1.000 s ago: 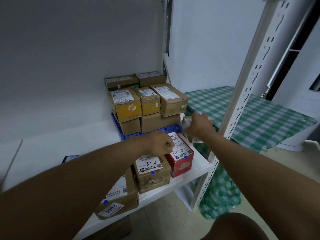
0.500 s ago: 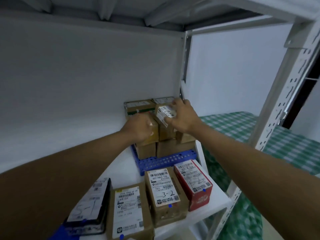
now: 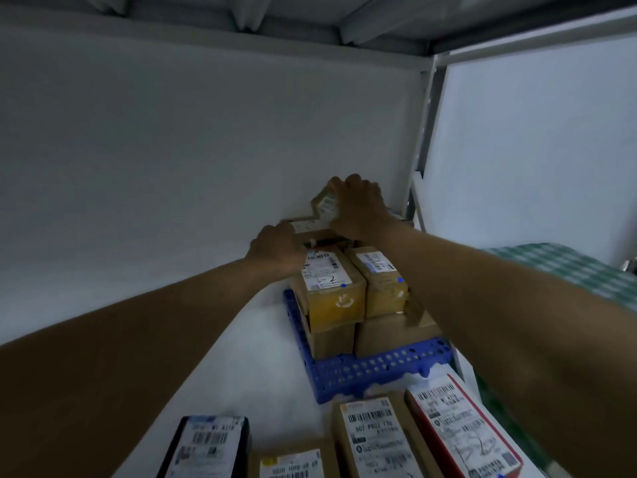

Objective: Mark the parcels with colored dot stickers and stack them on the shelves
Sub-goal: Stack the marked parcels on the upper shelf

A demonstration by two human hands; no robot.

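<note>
**Small parcel carried to the rear of the stack**

Both hands had moved deeper into the shelf than half a second before, and the small parcel had risen from the middle of the stack to its far end, by the back wall.

Nearest the camera, four labelled parcels lay along the front of the white shelf: a black parcel, a low brown parcel, a taller brown parcel and a red parcel. Behind them a blue perforated tray carried cardboard boxes in two tiers, among them a yellow-fronted box with a blue dot sticker on its label.

Farther back, the left hand rested, fingers curled, against the rear boxes; whether it grasped one could not be told. Farthest, the right hand gripped the small parcel, tilted, above the rearmost boxes.
</note>
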